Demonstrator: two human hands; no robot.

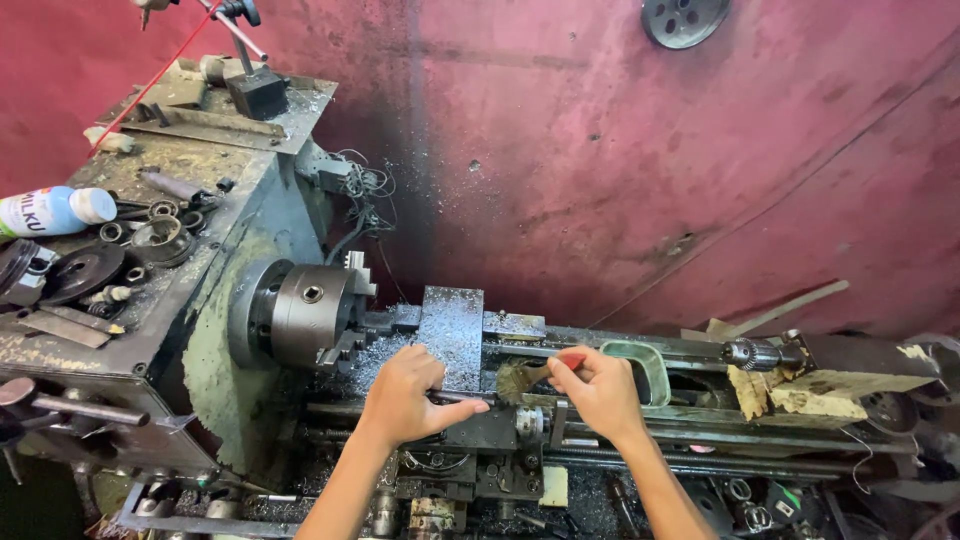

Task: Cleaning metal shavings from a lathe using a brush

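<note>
Head view: right hand [600,390] grips worn red-handled brush [530,375], bristles frayed, dirty.

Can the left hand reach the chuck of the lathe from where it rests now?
Probably yes. The left hand rests on the carriage, just right of the chuck. Only chip-strewn bed lies between them; nothing blocks the way.

Both forearms bare, no sleeves or gloves.

I am seeing the green lathe [215,340] lying under metal chips, its headstock top [180,160] carrying rings, a pulley [80,272] and a plastic bottle [50,211].
</note>
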